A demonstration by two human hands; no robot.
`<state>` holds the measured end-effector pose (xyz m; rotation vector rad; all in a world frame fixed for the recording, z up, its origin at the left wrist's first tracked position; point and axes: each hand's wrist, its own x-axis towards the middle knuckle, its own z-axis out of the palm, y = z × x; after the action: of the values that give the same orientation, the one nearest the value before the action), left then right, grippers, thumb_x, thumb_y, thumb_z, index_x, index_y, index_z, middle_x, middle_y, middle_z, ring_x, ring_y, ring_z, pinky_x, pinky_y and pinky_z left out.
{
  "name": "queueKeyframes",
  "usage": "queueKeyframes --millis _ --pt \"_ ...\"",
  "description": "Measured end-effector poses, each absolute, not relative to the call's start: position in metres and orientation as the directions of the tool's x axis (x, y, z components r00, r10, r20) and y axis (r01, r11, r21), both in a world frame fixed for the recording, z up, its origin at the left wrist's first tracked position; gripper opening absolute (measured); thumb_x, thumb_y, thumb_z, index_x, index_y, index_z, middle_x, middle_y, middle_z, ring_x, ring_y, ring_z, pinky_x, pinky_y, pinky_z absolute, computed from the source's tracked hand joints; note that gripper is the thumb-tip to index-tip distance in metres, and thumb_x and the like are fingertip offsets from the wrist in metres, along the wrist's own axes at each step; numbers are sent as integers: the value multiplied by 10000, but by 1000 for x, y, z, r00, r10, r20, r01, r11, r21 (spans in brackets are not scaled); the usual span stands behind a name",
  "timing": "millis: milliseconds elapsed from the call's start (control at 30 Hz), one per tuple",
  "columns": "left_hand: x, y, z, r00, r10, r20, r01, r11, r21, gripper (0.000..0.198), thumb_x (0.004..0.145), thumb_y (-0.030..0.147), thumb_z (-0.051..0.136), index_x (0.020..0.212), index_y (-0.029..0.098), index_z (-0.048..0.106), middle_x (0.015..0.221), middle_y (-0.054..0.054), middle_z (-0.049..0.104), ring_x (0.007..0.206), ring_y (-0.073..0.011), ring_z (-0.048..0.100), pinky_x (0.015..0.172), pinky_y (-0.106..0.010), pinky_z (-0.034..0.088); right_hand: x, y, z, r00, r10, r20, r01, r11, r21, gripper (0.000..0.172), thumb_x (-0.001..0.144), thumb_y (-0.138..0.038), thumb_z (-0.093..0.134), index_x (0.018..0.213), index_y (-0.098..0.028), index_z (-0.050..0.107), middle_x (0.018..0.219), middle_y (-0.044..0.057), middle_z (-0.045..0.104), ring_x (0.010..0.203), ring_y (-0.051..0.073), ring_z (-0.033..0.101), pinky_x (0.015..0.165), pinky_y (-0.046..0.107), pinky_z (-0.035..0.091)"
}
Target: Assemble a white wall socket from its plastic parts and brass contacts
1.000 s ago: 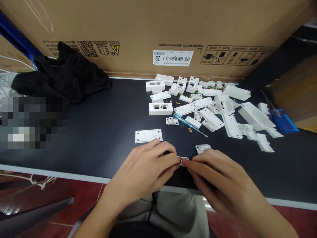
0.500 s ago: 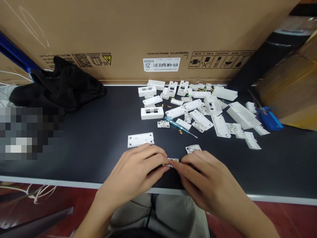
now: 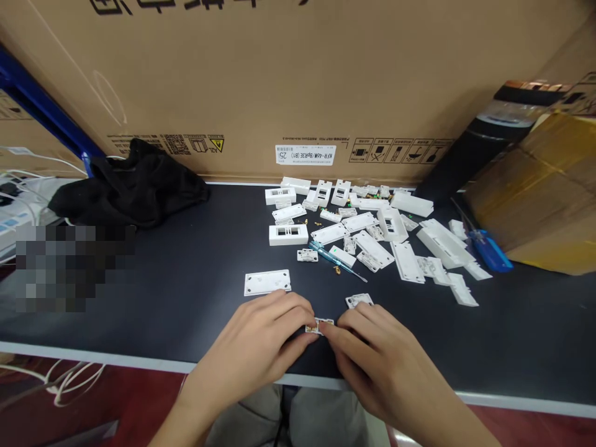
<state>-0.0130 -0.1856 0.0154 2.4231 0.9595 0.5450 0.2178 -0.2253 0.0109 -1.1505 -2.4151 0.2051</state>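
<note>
Near the table's front edge, my left hand (image 3: 274,335) pinches the left end of a small white plastic terminal piece (image 3: 327,323) between thumb and fingers. Brass-coloured metal bits show inside it. My right hand (image 3: 372,347) is closed at the same piece, its index fingertip pressed onto the brass; the thumb is mostly hidden. Just beyond the right fingers lies another small white moulded part (image 3: 359,300). A flat white cover plate (image 3: 267,282) with dark corner holes rests beyond my left hand.
Several white housings and plates (image 3: 288,234) spread across the black table (image 3: 186,310). Among them lie a clear blue screwdriver (image 3: 338,261) and small brass pieces (image 3: 337,270). A blue-handled screwdriver (image 3: 490,249) lies by a taped box (image 3: 535,205). Black cloth (image 3: 135,186) is at left; a large carton (image 3: 298,81) stands behind.
The camera view has tilted up, so the table and its parts sit lower in the picture. Both hands stay on the terminal piece, with little finger movement.
</note>
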Motion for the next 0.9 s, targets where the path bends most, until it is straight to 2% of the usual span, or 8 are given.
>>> queueKeyframes --millis 267,400,500,667,900 --pt "-15 -187 13 669 703 239 507 -668 545 76 1048 311 582 1073 254 627 1110 33 707 985 -154 652 888 -310 531 219 -228 8 -539 777 325 692 629 -355 158 988 -88 481 1001 -187 603 858 37 593 793 193 479 757 365 379" --pt "-15 -187 14 670 695 259 506 -684 525 82 1052 307 573 1080 249 623 1109 24 708 980 -159 658 871 -312 535 218 -228 9 -543 780 313 692 626 -361 179 986 -87 486 1065 -195 605 876 34 603 810 199 491 779 374 399" --pt "-13 -186 15 677 687 264 515 -698 498 82 1054 299 562 1059 243 622 1092 21 704 956 -163 662 834 -317 539 218 -228 9 -544 779 312 696 627 -350 202 985 -85 488 1103 -198 607 885 34 606 829 205 499 808 388 417" --pt "-10 -187 15 697 661 277 521 -733 438 80 1047 259 542 1030 230 615 1072 12 696 942 -179 672 815 -333 548 218 -229 10 -535 786 310 702 618 -355 199 982 -72 476 1051 -202 611 874 36 606 826 209 504 796 388 432" --pt "-9 -187 14 698 671 252 514 -713 477 57 1046 261 544 1060 239 595 1067 18 687 928 -174 672 809 -332 554 219 -227 14 -544 781 306 657 623 -423 227 995 -70 469 1103 -204 616 872 29 606 821 192 523 881 383 476"
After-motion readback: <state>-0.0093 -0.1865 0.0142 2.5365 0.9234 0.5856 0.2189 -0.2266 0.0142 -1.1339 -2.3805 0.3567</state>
